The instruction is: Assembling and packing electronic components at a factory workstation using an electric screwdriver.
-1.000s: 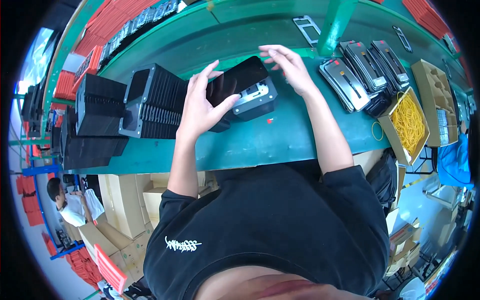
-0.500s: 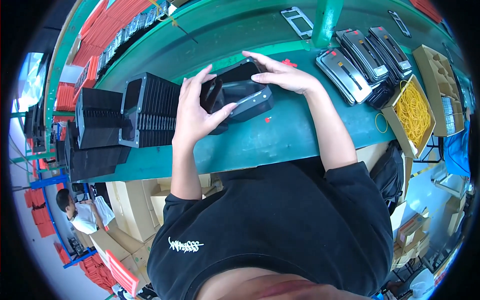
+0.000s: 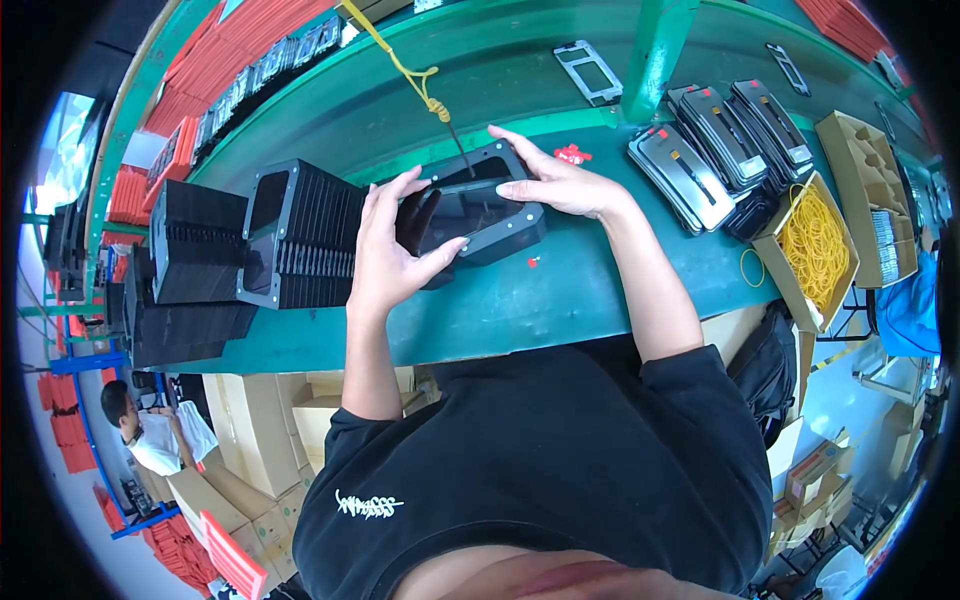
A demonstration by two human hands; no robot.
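Note:
A black rectangular fixture (image 3: pixel 505 240) with rounded screw heads at its corners sits in front of me on the green bench. Inside it lies a glossy dark panel (image 3: pixel 460 212). My left hand (image 3: pixel 390 245) clasps the left end, with its thumb on the near rim and its fingers over the far side. At the right end, my right hand (image 3: pixel 560 185) grips the frame between thumb and fingers, the thumb resting by the panel's edge. A stack of similar black fixtures (image 3: pixel 320 225) stands just left of my left hand.
More black fixtures (image 3: pixel 195 240) stand at the far left. A yellow cord (image 3: pixel 395 60) hangs over the fixture, a thin dark rod at its end. Metal-faced phone-shaped parts (image 3: pixel 685 175) are stacked at right, beside a cardboard box of yellow rubber bands (image 3: pixel 818 245). A red piece (image 3: pixel 572 154) lies behind my right hand.
The fixture has tipped flatter, showing more of its rim and the panel. Both hands keep their hold. The yellow cord now hangs lower in the picture, and the view has shifted slightly.

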